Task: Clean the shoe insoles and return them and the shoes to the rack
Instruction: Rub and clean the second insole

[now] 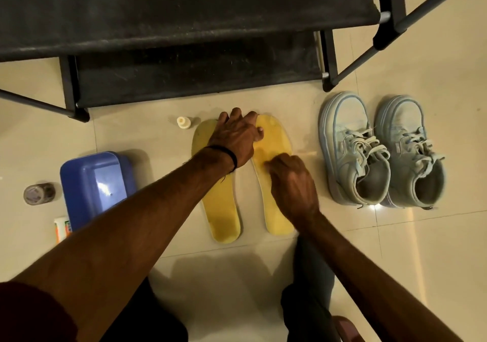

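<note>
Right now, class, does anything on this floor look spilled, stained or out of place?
Yes: the right insole has a darker patch in its middle that looks wet or stained. A small white bottle stands loose on the floor by the left insole.

Illumination is dim and warm, giving the tiled floor (421,275) a yellowish cast. A bright specular highlight sits on the blue tub (97,183), and small glare points appear on the floor at the heels of the shoes (382,151). Soft shadows fall on the floor at the bottom edge, below the forearms. The right hand (292,183) shows motion blur; the left hand (234,136) is sharper. Wide-angle distortion bends the rack (184,25) tubes toward the frame corners. Overall definition is soft.
</note>
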